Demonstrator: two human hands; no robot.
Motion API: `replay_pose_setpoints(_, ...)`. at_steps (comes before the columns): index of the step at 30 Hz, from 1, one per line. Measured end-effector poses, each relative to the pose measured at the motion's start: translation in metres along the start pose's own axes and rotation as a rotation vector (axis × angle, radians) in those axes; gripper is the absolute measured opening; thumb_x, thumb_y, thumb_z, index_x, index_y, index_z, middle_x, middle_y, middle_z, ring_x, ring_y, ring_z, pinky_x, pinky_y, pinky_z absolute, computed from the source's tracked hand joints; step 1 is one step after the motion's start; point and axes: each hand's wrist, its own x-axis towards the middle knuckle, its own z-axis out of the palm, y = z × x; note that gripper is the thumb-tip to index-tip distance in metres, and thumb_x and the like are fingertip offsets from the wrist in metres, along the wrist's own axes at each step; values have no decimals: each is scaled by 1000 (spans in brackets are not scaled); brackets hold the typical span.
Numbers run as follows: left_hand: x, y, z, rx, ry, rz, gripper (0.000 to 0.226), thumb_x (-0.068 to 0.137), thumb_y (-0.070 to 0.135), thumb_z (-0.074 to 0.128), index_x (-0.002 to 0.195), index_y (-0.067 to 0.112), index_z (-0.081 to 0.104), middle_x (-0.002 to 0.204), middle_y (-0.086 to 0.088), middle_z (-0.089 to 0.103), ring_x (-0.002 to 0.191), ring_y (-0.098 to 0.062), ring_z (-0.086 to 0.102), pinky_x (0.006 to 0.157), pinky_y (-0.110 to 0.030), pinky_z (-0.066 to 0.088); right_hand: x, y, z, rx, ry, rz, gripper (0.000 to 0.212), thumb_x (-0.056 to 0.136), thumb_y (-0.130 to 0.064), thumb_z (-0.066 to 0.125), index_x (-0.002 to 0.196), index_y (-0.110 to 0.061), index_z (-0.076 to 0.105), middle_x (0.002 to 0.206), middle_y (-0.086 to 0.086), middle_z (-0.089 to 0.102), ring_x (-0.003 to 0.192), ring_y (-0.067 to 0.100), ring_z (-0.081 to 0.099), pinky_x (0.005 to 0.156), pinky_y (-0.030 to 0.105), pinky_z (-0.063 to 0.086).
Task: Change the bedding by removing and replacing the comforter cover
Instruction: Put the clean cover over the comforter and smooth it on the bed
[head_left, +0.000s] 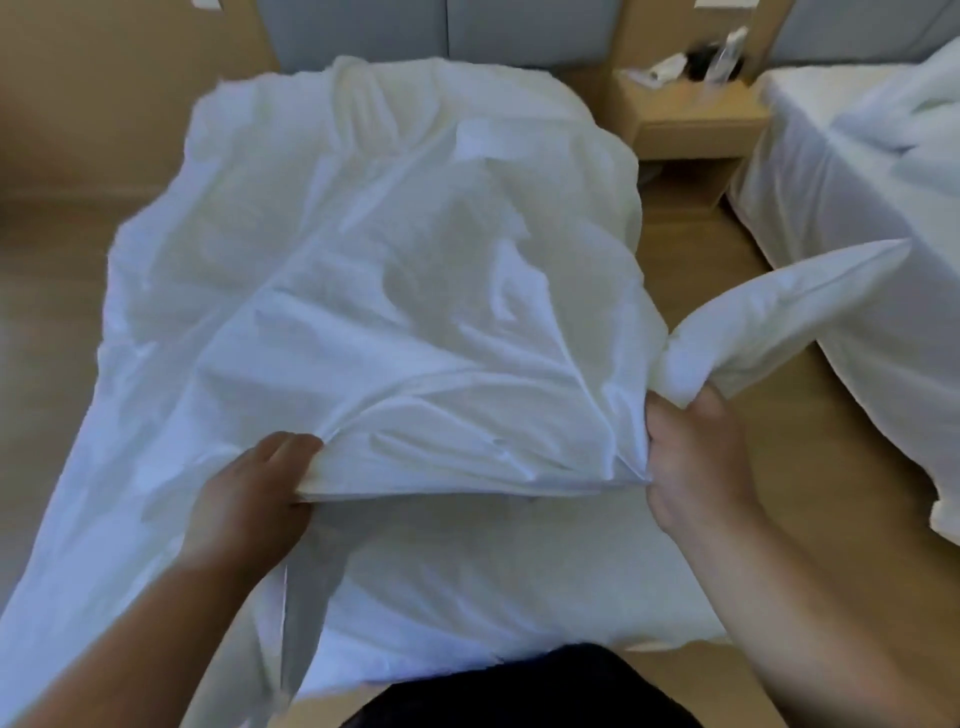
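Left hand (249, 493) gripping the cover (374, 291) hem at the bed's foot edge, right hand (691, 457) clutching a bunched corner, white folds lifted

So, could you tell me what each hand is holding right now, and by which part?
Both grip the white fabric comforter cover: left hand on its near edge, right hand on a bunched corner.
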Motion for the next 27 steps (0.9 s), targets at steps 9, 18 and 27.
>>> replay_pose_setpoints(9,11,29,-88,-62,474,76,43,70,27,54,112,29,59,115,6,61,97,-30,60,68,-43,52,-43,-146,-28,203,-17,-539,5,85,-22,73,84,-18,73,87,5,73,90,34,71,75,49,58)
replay_pose_setpoints(18,45,164,-34,64,-81,242,85,72,46,66,148,21,40,143,-5,50,131,-30,47,105,-42,40,35,-74,-29,-4,-124,-53,36,68,-37,68,102,-27,74,95,-11,77,93,12,72,89,48,58)
replay_pose_setpoints(27,88,301,86,-263,-244,-50,49,81,23,60,124,24,36,82,11,52,75,-19,57,62,-29,42,91,19,-98,-14,-432,281,28,86,-30,66,92,-2,69,91,24,71,89,36,72,77,43,59)
